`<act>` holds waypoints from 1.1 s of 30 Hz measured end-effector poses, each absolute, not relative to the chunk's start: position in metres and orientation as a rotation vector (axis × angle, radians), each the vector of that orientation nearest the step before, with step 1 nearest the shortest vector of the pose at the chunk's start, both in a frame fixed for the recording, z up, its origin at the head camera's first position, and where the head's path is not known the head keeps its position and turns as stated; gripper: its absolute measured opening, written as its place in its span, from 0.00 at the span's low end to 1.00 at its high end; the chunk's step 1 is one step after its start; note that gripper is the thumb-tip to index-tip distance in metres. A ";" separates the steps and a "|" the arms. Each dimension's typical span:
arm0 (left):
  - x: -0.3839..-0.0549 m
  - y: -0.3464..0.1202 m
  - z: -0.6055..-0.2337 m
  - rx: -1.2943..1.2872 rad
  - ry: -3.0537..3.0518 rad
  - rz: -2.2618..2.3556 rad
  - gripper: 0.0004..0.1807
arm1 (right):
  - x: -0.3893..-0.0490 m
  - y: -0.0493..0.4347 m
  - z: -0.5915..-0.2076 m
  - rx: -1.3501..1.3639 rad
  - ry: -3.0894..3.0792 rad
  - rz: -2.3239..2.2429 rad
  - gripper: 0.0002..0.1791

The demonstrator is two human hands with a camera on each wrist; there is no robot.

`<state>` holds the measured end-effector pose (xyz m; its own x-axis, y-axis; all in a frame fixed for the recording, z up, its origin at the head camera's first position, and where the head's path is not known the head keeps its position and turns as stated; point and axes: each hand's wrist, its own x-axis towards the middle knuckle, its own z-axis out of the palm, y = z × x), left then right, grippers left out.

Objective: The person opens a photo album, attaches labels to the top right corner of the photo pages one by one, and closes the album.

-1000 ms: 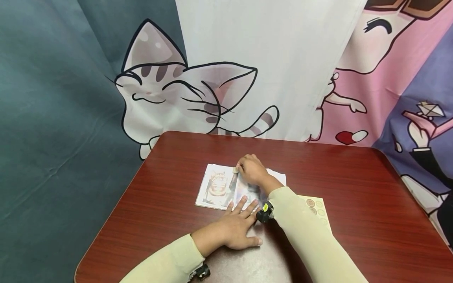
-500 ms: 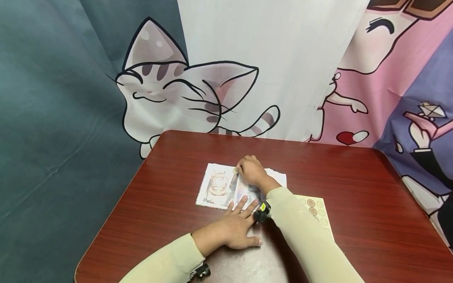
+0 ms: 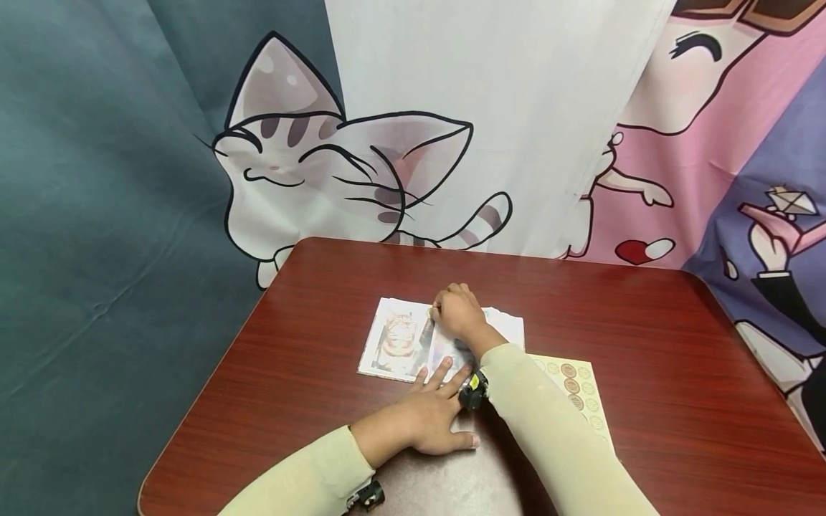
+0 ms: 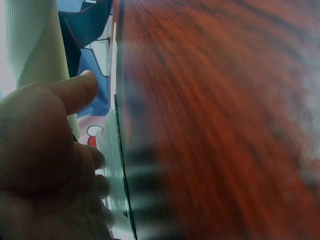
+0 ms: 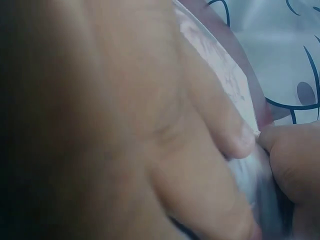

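An open booklet (image 3: 373, 358) lies on the table, with a pale printed animal picture on its left page. My left hand (image 3: 429, 423) rests flat with fingers spread, fingertips on the booklet's near edge; the left wrist view shows that hand (image 4: 45, 150) from the side, low by the tabletop. Over the booklet's upper middle, my right hand (image 3: 459, 312) has curled fingers and pinches a small pale-yellow round sticker (image 3: 429, 312) at the inner page edge. The fingers mostly cover the sticker. In the right wrist view, thumb and fingertips of the right hand (image 5: 200, 130) close in at the page (image 5: 225, 75).
A yellow sheet of round stickers (image 3: 586, 390), with several brown circles among the pale ones, lies right of the booklet, partly under the right sleeve (image 3: 548, 423). The red-brown table (image 3: 290, 344) ends at the back before a printed cat curtain (image 3: 413, 86).
My right hand and wrist have shifted slightly left, and less of the round sticker shows past the fingertips. More of the sticker sheet is visible. My left hand has stayed in place.
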<state>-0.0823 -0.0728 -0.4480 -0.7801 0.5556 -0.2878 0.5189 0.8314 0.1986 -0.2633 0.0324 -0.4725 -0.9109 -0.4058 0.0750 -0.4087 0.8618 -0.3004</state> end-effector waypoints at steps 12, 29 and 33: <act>-0.080 -0.072 -0.446 0.813 2.673 0.138 0.49 | -0.260 0.034 -0.474 0.642 -3.006 0.534 0.05; -0.081 -0.073 -0.446 0.823 2.683 0.137 0.52 | -0.257 0.037 -0.468 0.656 -3.029 0.543 0.09; -0.080 -0.074 -0.446 0.833 2.684 0.136 0.53 | -0.255 0.040 -0.466 0.670 -3.021 0.541 0.12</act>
